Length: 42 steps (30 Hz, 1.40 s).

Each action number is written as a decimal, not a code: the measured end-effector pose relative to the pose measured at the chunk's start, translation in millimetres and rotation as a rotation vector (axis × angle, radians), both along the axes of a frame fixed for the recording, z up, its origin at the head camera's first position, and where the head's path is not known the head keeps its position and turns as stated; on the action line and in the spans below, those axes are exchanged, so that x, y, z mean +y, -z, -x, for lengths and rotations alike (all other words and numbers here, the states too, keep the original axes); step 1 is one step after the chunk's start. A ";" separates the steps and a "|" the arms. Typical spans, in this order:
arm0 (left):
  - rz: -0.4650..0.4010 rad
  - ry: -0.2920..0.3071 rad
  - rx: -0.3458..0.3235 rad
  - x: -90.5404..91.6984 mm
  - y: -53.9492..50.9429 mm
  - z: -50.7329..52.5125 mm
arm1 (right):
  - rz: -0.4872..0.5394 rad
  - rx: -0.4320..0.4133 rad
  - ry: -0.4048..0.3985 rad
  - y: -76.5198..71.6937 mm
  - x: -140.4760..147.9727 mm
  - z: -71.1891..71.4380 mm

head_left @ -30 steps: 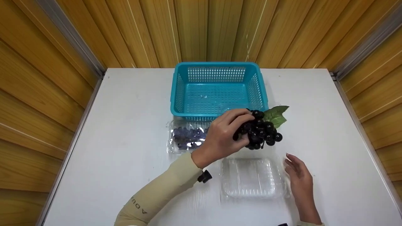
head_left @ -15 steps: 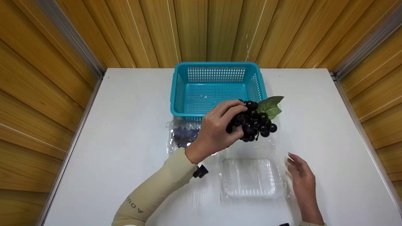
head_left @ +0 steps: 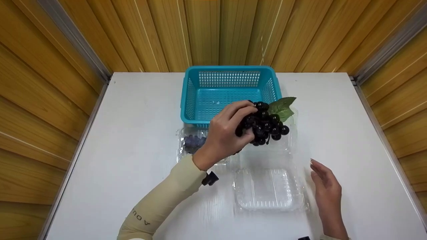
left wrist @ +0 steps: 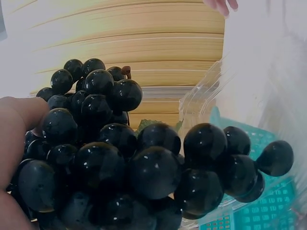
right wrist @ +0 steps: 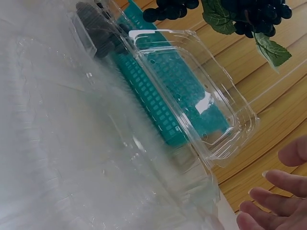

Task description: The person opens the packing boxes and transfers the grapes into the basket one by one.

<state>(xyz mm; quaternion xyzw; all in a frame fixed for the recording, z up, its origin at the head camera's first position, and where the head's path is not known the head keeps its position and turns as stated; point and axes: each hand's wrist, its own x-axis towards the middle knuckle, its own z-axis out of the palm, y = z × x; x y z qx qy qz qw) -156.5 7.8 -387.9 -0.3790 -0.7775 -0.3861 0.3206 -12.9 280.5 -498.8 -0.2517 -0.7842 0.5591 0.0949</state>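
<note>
Glare spots the clear lid [right wrist: 204,101]; both wrist views (unlike the head's) look hazy.

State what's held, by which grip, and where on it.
Left grip holds the grapes by their left side, as seen in the head view. Right grip holds nothing.

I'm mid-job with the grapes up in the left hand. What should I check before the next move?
1. Left hand gripping the black grapes: ok.
2. Clear container standing open: ok.
3. Right hand free, holding nothing: ok.
4. Held grapes inside the open container: not ok, they are in the hand.
5. Filled container fully latched: cannot tell, the left hand and arm hide part of it.
</note>
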 end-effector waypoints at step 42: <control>-0.044 -0.085 -0.015 -19.5 -23.6 21.6 | -0.018 0.024 -0.207 -4.5 -35.8 16.4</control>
